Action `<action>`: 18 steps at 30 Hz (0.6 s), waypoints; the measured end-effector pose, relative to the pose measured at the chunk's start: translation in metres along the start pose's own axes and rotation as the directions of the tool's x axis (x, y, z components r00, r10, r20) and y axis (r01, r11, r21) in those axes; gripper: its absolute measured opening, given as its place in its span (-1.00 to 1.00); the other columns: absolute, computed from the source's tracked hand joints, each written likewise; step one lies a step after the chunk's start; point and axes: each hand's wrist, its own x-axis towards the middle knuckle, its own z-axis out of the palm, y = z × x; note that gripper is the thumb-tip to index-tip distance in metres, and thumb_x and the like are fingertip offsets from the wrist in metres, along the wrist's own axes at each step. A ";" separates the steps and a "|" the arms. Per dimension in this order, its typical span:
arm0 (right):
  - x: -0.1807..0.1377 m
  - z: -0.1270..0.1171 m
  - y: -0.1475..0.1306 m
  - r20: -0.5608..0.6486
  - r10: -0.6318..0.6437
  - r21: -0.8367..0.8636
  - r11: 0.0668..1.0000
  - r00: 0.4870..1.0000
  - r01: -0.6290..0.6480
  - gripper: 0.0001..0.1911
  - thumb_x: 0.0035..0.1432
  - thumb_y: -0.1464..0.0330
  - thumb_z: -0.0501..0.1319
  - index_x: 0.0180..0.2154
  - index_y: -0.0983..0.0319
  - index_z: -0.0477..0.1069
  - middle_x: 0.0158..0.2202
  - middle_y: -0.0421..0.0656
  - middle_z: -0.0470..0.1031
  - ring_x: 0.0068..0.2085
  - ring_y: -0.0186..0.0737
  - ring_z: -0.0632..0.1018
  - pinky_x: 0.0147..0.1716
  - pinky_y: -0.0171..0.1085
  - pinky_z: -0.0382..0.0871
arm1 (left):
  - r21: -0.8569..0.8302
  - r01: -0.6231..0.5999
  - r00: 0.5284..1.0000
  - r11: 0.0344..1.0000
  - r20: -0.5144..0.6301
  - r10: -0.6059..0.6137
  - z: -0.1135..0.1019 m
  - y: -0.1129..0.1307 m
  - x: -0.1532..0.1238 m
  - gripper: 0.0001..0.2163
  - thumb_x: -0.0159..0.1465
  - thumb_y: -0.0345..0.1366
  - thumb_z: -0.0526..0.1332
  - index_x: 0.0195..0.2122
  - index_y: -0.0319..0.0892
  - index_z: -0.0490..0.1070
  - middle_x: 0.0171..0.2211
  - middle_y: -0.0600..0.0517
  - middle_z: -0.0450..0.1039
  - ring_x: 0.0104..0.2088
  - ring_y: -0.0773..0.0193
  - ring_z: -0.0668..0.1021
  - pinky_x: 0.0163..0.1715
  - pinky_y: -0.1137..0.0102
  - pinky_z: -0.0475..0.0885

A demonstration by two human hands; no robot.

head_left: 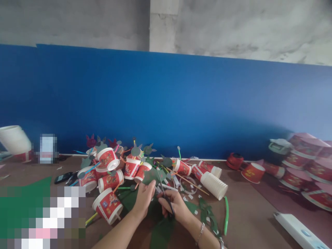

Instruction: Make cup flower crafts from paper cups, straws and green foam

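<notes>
Dark green paper (150,176) is pinched between the thumb and fingers of my left hand (144,197). My right hand (176,205) grips a pair of scissors (160,180) by the dark handles, and the blades point up and away beside the paper's right edge. Whether the blades touch the paper I cannot tell. Under and around my hands lie more green sheets (162,233) and cut green scraps (209,216). To the left, several red-and-white paper cups (107,205) are heaped, fitted with coloured straws and paper animal heads (136,149).
A nested stack of paper cups (214,185) lies on its side to the right. Further right are a red tape-like roll (234,160), a single red cup (252,172), piled cups (295,178) and a white power strip (302,230). A phone (63,177) rests left. A blue panel (166,103) stands behind.
</notes>
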 end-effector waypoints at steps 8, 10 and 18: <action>-0.001 0.002 -0.006 -0.020 0.023 -0.039 0.999 1.000 -0.024 -0.63 -0.05 0.09 0.26 -0.49 0.28 0.31 -0.77 -0.30 0.30 -0.77 -0.47 0.26 -0.79 -0.48 0.09 | -0.026 0.031 0.999 0.999 -0.016 -0.031 0.003 0.007 -0.002 -0.58 0.01 -0.10 0.26 -0.67 -0.12 -0.02 -0.75 0.31 -0.16 -0.72 0.53 -0.04 -0.71 0.54 -0.11; -0.001 0.002 -0.006 -0.010 0.035 -0.036 0.999 0.999 -0.035 -0.63 -0.05 0.09 0.26 -0.48 0.28 0.32 -0.76 -0.30 0.32 -0.77 -0.46 0.27 -0.82 -0.49 0.05 | -0.027 0.034 0.999 0.999 -0.020 -0.035 0.004 0.008 -0.003 -0.61 0.00 -0.11 0.26 -0.67 -0.12 0.01 -0.75 0.30 -0.13 -0.71 0.53 -0.01 -0.71 0.54 -0.09; -0.001 0.002 -0.005 -0.035 0.014 -0.012 1.000 0.999 -0.015 -0.65 -0.03 0.11 0.24 -0.45 0.29 0.33 -0.76 -0.31 0.33 -0.76 -0.46 0.30 -0.84 -0.52 0.03 | 0.015 0.055 0.996 0.998 0.068 -0.056 0.003 0.009 -0.008 -0.63 0.00 -0.16 0.27 -0.73 -0.16 0.09 -0.79 0.27 -0.05 -0.71 0.52 0.04 -0.68 0.52 0.03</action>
